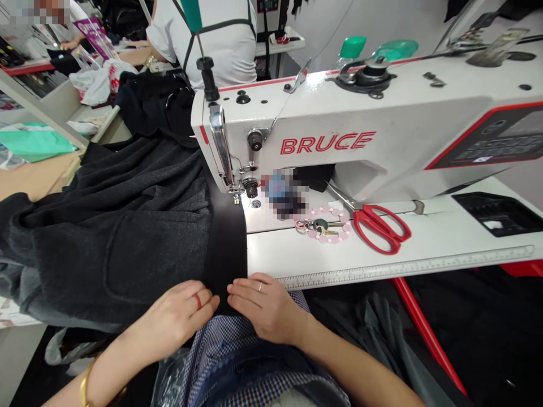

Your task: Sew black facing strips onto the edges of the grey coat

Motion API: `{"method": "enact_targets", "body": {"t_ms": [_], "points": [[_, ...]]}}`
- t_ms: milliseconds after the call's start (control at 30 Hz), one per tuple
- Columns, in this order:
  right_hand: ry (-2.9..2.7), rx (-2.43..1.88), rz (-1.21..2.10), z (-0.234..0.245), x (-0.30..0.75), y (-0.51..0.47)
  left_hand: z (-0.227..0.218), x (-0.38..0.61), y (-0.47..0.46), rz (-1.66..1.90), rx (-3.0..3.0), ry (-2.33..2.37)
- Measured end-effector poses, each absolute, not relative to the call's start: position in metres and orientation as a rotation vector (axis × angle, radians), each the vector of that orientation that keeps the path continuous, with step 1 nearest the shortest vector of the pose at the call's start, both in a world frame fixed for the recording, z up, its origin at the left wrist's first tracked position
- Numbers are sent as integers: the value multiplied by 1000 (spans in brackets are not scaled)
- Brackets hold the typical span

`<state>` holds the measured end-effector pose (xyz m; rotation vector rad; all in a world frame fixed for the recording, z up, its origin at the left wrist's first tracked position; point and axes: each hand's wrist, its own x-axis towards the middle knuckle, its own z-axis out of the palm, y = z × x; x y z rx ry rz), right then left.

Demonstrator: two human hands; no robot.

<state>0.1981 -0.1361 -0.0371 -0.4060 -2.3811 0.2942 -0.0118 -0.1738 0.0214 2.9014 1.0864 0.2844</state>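
Counter (275, 254), white: stood under everything listed below, its near edge toward the person's lap

Sewing machine (322, 118), white with red trim, marked BRUCE: stood on the counter, its needle end toward the left

Dark grey cloth (161, 243), thick and rumpled: lay to the left of the machine, likely so that the counter bore its weight and its folds kept out of the needle's way

Black band (227, 249), flat and joined to the right side of the cloth: ran from beside the needle to the near edge, seemingly drawn straight to keep it smooth; whether the foot pressed on it could not be told

Ruler (407, 267), clear: lay along the near edge, probably for quick measuring

Scissors (379, 229), red-handled: lay right of the needle, handles toward the person, presumably for easy reach

Right hand (269, 308): fingers close together, nearly straight, tips at the band's near right edge; thumb hidden, so a pinch could not be confirmed

Left hand (182, 311): fingers bent and gathered, tips at the band's near left side; grip beneath likewise not visible
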Motion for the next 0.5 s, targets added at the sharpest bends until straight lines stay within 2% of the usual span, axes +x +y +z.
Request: {"method": "enact_targets", "body": {"t_ms": [100,167,267,400,500], "points": [[-2359,-472,340,-37,196,-145,33,-9,-172,63,2785,1162],[-2342,-543,364,-36,195,-146,33,-4,-154,103,2732,1248],[-2341,-570,368,-34,195,-142,19,4,-116,232,2767,1353],[-2344,-605,358,-34,198,-142,-7,-10,-75,22,2763,1590],[-2320,-609,375,-34,196,-142,-4,-40,-47,-68,2670,1735]]}}
